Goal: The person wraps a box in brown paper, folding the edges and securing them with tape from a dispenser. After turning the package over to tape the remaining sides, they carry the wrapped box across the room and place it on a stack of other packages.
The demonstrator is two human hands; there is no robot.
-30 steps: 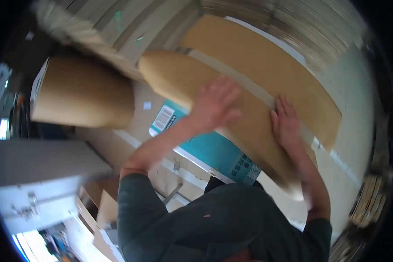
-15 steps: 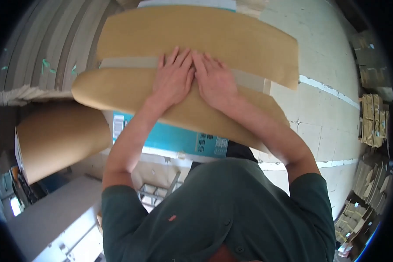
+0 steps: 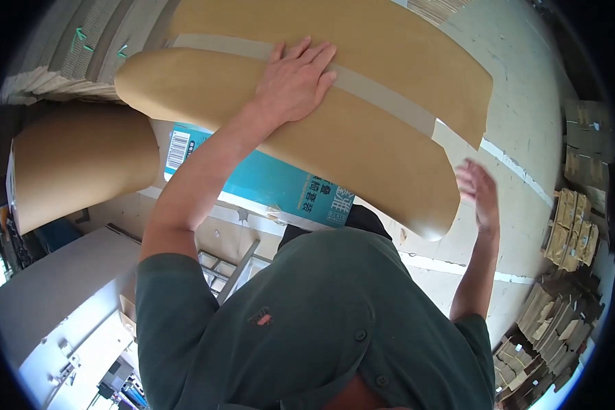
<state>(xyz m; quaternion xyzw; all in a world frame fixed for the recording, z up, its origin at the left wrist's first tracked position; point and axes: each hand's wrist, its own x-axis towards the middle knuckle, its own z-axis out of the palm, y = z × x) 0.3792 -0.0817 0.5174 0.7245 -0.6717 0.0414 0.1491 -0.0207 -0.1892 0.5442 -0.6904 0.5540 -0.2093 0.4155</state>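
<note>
My left hand [image 3: 294, 85] lies flat, fingers spread, on a greyish-beige strip [image 3: 383, 96] and the brown paper-like sheet [image 3: 219, 78] beside it. That strip runs between this near sheet and a far brown sheet [image 3: 403, 55]. Under the near sheet shows a blue and white printed box [image 3: 273, 181] with a barcode label. My right hand [image 3: 482, 191] is in the air just off the right end of the sheets. Its fingers are loosely bent, a little blurred, and nothing shows in them.
At the left, a curved brown sheet [image 3: 85, 164] hangs beside stacked cardboard [image 3: 92, 44]. A grey metal frame [image 3: 236, 270] stands low in front of me. Tied cardboard bundles [image 3: 570, 229] and more stacked cardboard [image 3: 550, 314] lie along the right side of the tiled floor [image 3: 509, 225].
My right hand has lifted off the sheets and moved right, past their end. My left hand stays on the strip. The view has shifted, and the sheets appear higher and tilted.
</note>
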